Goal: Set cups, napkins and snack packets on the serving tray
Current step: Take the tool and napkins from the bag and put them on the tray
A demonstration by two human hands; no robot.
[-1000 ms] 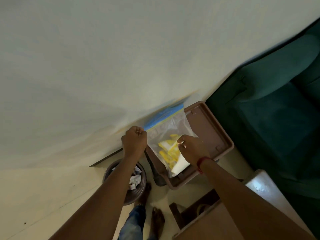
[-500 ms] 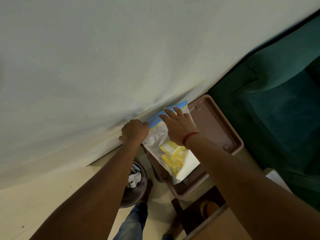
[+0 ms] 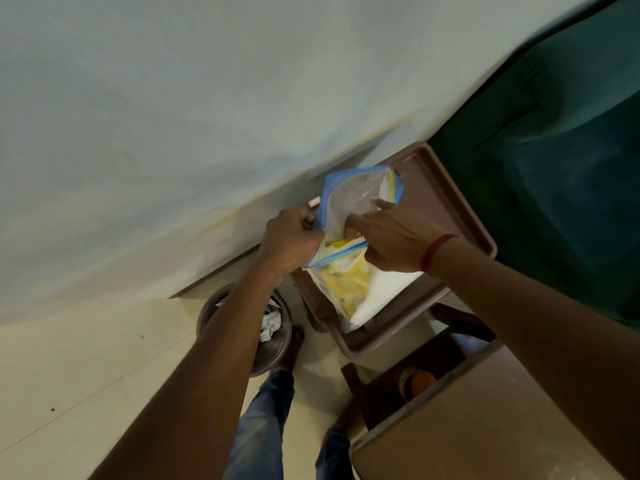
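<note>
A clear zip bag (image 3: 349,202) with a blue seal strip lies over the near left part of a brown serving tray (image 3: 446,206). Inside it are yellow snack packets (image 3: 349,282) and white napkins (image 3: 384,292). My left hand (image 3: 291,240) grips the bag's left edge at the blue strip and holds the mouth wide. My right hand (image 3: 391,240) has its fingers inside the mouth, on a yellow packet near the opening. Whether the fingers close on that packet is hidden by the hand.
A pale wall (image 3: 173,116) rises right behind the tray. A dark green sofa (image 3: 561,150) stands to the right. On the floor at left is a round bin (image 3: 273,327) with crumpled paper. A brown table corner (image 3: 491,420) is near right, over a dark shelf with an orange cup (image 3: 419,381).
The bag's mouth has been pulled wide. My right hand went from resting flat on the blue strip to reaching inside the bag. My left hand kept its hold on the left edge.
</note>
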